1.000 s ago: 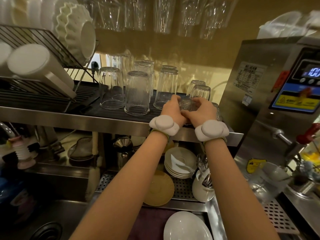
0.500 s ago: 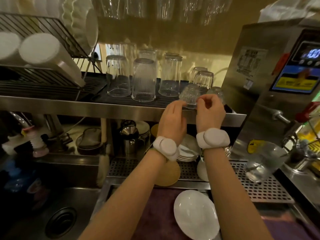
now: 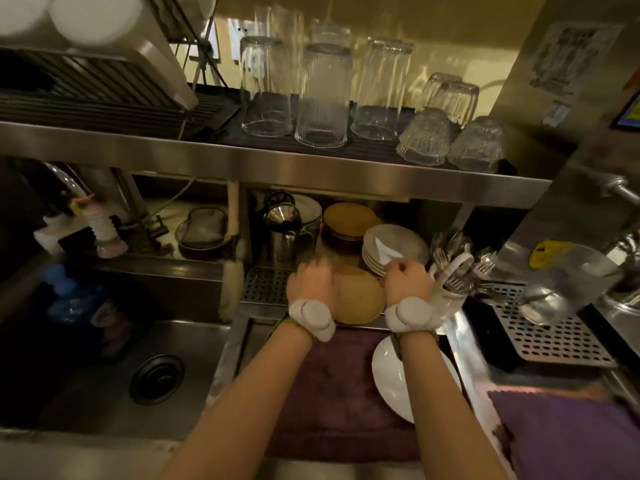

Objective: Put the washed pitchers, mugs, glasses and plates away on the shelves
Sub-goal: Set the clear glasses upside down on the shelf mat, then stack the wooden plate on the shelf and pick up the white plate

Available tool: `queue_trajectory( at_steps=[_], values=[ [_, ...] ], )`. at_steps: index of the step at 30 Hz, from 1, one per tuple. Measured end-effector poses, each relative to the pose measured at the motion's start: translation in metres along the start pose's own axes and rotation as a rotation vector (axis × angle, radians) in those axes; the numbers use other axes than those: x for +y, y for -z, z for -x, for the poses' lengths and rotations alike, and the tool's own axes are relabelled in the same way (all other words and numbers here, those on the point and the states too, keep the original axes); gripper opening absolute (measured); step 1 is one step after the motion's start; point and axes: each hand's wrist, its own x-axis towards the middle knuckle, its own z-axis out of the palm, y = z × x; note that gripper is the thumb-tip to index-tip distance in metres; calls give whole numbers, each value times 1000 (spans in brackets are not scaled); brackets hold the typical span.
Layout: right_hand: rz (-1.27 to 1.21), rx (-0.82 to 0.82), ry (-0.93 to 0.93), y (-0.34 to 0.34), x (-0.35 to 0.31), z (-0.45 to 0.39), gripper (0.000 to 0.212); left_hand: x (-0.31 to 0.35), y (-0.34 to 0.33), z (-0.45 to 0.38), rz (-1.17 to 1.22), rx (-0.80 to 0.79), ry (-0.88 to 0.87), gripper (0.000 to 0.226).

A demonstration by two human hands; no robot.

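Note:
My left hand (image 3: 311, 282) and my right hand (image 3: 405, 278) are down under the steel shelf (image 3: 277, 164), one at each side of a yellow plate (image 3: 360, 299) that leans on the perforated drain rack (image 3: 265, 285). Left fingers curl over its left rim; right fingers are curled at its right rim. Two small textured glasses (image 3: 424, 138) stand upside down at the shelf's right front, beside taller glasses (image 3: 323, 95). A white plate (image 3: 394, 375) lies in the tub on a purple cloth (image 3: 332, 375).
Behind the yellow plate are a stack of white plates (image 3: 394, 244), brown plates (image 3: 346, 220) and a steel jug (image 3: 282, 226). A cutlery holder (image 3: 453, 282) stands right of my right hand, a glass pitcher (image 3: 568, 282) further right. The sink drain (image 3: 157, 379) is at the left.
Both hands let go of the small glass on the shelf and dropped down to the yellow plate on the drain rack. My view tilted downward.

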Motion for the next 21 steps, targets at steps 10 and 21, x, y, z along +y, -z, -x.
queue_trajectory(
  at_steps=[10, 21],
  values=[
    [501, -204, -416, -46, 39, -16, 29, -33, -49, -12, -21, -202, 269, 27],
    [520, -345, -466, -58, 65, -36, 35, -33, -80, -26, 120, -207, 278, 31]
  ],
)
